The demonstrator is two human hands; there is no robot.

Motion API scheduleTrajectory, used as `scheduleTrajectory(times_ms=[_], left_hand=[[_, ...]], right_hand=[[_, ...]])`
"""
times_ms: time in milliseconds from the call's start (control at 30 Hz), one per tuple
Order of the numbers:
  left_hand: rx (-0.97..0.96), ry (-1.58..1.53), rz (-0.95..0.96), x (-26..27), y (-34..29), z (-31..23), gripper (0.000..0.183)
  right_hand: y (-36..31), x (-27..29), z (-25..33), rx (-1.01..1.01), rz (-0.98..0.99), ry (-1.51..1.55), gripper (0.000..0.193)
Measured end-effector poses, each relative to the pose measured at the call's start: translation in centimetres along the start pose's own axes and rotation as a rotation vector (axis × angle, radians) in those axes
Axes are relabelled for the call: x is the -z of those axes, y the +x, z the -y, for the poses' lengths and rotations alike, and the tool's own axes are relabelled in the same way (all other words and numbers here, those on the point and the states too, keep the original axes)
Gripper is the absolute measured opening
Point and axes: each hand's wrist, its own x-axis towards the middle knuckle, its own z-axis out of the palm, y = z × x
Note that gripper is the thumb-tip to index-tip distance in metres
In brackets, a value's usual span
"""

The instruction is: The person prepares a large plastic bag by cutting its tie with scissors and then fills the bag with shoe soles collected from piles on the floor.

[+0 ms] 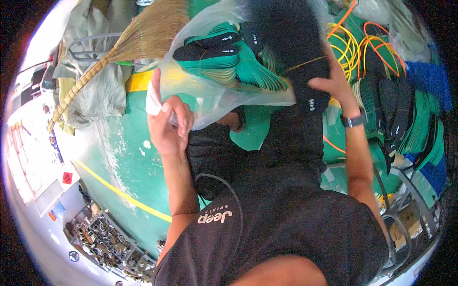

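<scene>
Flanking open green floor (136, 174), the left hand (171, 121) touches the bag edge (206, 117).

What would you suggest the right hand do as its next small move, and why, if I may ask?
I would probably have the right hand ease the banded black bundle toward the clear plastic bag: the bundle stands right beside it, green-and-black insoles appear to sit inside, and the left hand is at the bag's edge.
</scene>
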Motion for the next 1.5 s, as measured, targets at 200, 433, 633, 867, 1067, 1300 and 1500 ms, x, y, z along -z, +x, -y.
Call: scheduleTrajectory(times_ms=[200,433,633,867,1067,1300,1500], left_hand=[[-0.011,-0.1,0.057,0.8,-0.6,-0.2,0.078],[-0.02,-0.149,-0.014,0.3,-0.1,-0.4,0.078],[0.011,-0.05,-0.001,0.1,0.4,-0.4,0.072],[0.036,-0.097,0.116,-0.1,2.2,1.1,0.058],[0.091,-0.046,0.14,-0.5,3.2,1.8,0.052],[0.194,0.273,0.147,2.2,2.7,1.6,0.042],[0.225,0.317,0.115,2.3,2.8,1.3,0.042]], right_hand=[[10.6,-10.2,1.0,0.335,0.811,-0.171,0.103],[17.7,-3.8,-12.7,-0.204,0.457,-0.598,0.076],[22.1,14.3,-8.3,0.076,0.198,-1.235,0.028],[8.7,26.6,-3.3,-0.172,-0.17,-0.721,0.029],[-15.0,16.3,-19.1,-0.721,-1.061,-0.041,0.057],[-19.8,10.0,-30.5,-0.669,-1.637,0.968,0.088],[-18.1,12.3,-30.6,-0.395,-1.773,1.055,0.083]])
